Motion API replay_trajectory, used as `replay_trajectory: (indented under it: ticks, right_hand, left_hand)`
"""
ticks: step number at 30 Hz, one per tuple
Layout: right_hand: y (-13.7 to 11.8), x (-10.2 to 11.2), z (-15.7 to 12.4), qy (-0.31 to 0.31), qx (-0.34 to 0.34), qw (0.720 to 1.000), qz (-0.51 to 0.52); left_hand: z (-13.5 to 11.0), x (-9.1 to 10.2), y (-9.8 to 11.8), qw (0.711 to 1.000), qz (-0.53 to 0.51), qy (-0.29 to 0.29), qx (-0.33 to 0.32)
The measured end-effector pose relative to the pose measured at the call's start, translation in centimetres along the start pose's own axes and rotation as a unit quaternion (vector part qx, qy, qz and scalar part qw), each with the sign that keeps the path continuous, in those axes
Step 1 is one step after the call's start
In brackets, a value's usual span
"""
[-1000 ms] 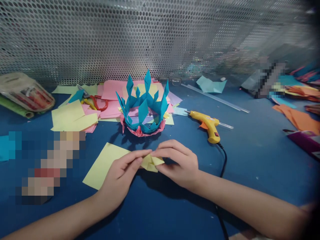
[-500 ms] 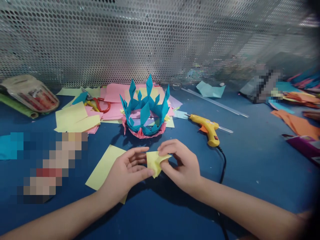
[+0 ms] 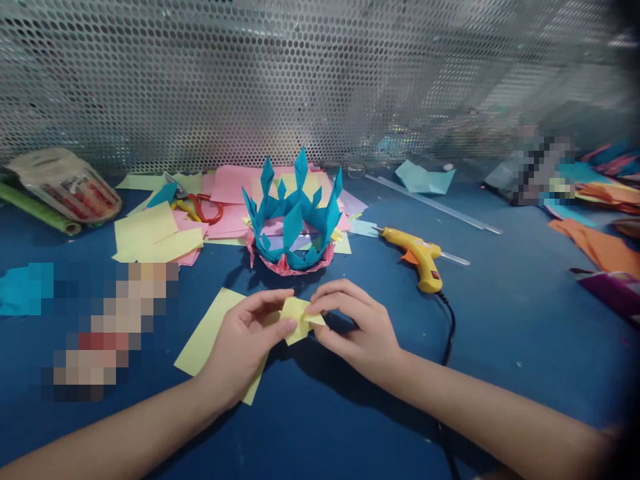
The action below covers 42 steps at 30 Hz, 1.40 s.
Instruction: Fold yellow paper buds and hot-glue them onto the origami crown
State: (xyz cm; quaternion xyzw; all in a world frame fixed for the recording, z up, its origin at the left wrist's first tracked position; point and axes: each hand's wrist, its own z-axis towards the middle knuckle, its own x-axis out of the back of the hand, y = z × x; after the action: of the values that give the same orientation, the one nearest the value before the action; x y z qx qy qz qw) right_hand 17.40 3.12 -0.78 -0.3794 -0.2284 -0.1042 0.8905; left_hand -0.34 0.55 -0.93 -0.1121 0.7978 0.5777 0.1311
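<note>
Between my hands, just above the blue table, is a small folded piece of yellow paper point(image 3: 296, 320). My left hand point(image 3: 245, 340) pinches its left side, the thumb lying across the front. On the other side, the fingertips and thumb of my right hand point(image 3: 357, 323) grip a raised flap of the same piece. A larger flat sheet of yellow paper point(image 3: 205, 333) lies on the table, partly under my left hand and wrist. Beyond my hands stands a blue paper crown point(image 3: 293, 230) with pointed spikes and a pink folded band around its base.
A yellow glue gun point(image 3: 417, 257) lies to the right, its black cord point(image 3: 449, 327) running toward me. Behind the crown are pink paper sheets point(image 3: 235, 183) and red-handled scissors point(image 3: 210, 210). A clear plastic jar point(image 3: 65, 183) lies at left. Orange paper point(image 3: 595, 247) is at right.
Both hands have shifted slightly left with the small yellow paper. The paper has turned, and its flap on the right now sits lower and more to the side.
</note>
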Motion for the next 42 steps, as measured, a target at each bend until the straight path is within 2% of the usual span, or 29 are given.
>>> replay_trajectory:
  ticks: [9, 18, 21, 24, 30, 37, 42]
  right_hand:
    - [0.3, -0.1, -0.1, -0.01, -0.013, 1.0, 0.002]
    - [0.1, -0.2, -0.2, -0.034, 0.001, 0.998, 0.061]
    - [-0.1, 0.0, -0.1, -0.057, -0.036, 0.992, 0.108]
    - [-0.1, -0.1, 0.1, -0.068, -0.104, 0.98, 0.156]
    - [0.3, -0.6, 0.2, -0.062, -0.234, 0.939, 0.243]
    - [0.6, -0.6, 0.2, -0.054, -0.284, 0.909, 0.302]
    - [0.4, -0.9, 0.3, -0.057, -0.292, 0.902, 0.313]
  left_hand:
    - [-0.1, -0.5, 0.8, 0.998, 0.028, -0.033, 0.053]
    - [-0.2, -0.6, 0.8, 0.996, 0.079, 0.025, 0.013]
    - [-0.2, -0.4, 1.0, 0.995, 0.096, 0.038, -0.001]
    - [-0.3, -0.4, 1.0, 0.993, 0.114, 0.038, -0.015]
    - [-0.5, -0.4, 0.7, 0.99, 0.136, 0.026, -0.028]
    - [-0.4, -0.3, 0.9, 0.993, 0.121, -0.015, -0.007]
    - [-0.1, -0.1, 1.0, 0.992, 0.122, -0.001, 0.003]
